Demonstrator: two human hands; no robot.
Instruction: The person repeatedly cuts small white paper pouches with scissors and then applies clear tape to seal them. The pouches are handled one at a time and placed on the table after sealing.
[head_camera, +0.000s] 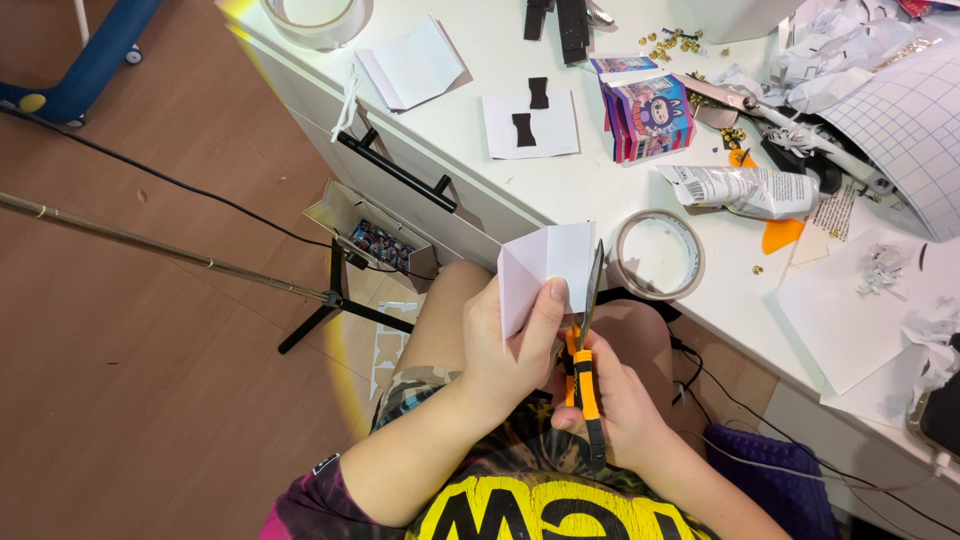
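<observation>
The right hand gripped one pair of orange-handled scissors, blades pointing away from the body along the right edge of the folded white paper. The left hand pinched that paper just left of the blades. Beyond the paper, two tape rolls lay on the white desk.

Home craft desk

White desk strewn with tape rolls, paper scraps, a cutting mat; wood floor.
</observation>
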